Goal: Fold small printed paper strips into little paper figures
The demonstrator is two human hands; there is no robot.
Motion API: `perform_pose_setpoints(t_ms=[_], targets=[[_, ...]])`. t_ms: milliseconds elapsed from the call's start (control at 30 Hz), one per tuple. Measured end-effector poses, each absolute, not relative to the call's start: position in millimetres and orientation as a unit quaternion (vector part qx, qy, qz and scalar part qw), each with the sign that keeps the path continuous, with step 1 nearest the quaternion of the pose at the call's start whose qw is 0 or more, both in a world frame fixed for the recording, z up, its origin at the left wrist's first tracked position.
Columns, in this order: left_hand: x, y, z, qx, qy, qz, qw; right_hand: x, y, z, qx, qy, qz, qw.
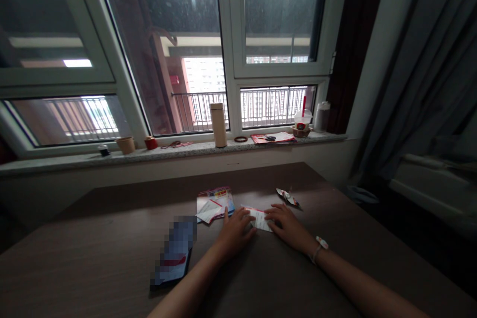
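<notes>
Both my hands rest on a small white paper with a red edge [261,219], lying flat on the dark wooden table [112,228]. My left hand [234,231] presses on the paper's left side, fingers curled, index finger pointing forward. My right hand [288,226] lies flat on its right side with fingers stretched out; a bracelet is on that wrist. A stack of colourful printed papers [215,203] sits just beyond my left hand. A small folded paper piece [287,197] lies beyond my right hand.
A dark phone-like object [175,252] lies on the table to the left. The windowsill [156,151] holds a tall beige flask [218,124], small cups [125,145], scissors on a red booklet [274,137] and a drink cup [302,121]. Grey curtains [421,69] hang at right.
</notes>
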State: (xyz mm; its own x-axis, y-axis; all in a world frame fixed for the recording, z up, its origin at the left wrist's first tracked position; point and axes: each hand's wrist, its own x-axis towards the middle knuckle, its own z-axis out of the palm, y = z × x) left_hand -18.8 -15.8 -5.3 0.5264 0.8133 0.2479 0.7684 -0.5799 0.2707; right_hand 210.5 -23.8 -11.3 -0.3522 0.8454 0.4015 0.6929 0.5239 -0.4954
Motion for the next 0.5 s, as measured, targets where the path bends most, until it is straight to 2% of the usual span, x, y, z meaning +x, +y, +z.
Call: perform_pose_setpoints(t_ms=[167,500], targets=[[-19.0,-17.3,-2.1,0.874,0.451,0.172,0.059,212.5,-24.2,-11.0,-0.477,-0.817,0.126,0.299],[-20.6,-17.6,-3.8,0.879,0.443,0.17,0.052,211.5,-25.9,-6.3,-0.472,-0.812,0.125,0.321]])
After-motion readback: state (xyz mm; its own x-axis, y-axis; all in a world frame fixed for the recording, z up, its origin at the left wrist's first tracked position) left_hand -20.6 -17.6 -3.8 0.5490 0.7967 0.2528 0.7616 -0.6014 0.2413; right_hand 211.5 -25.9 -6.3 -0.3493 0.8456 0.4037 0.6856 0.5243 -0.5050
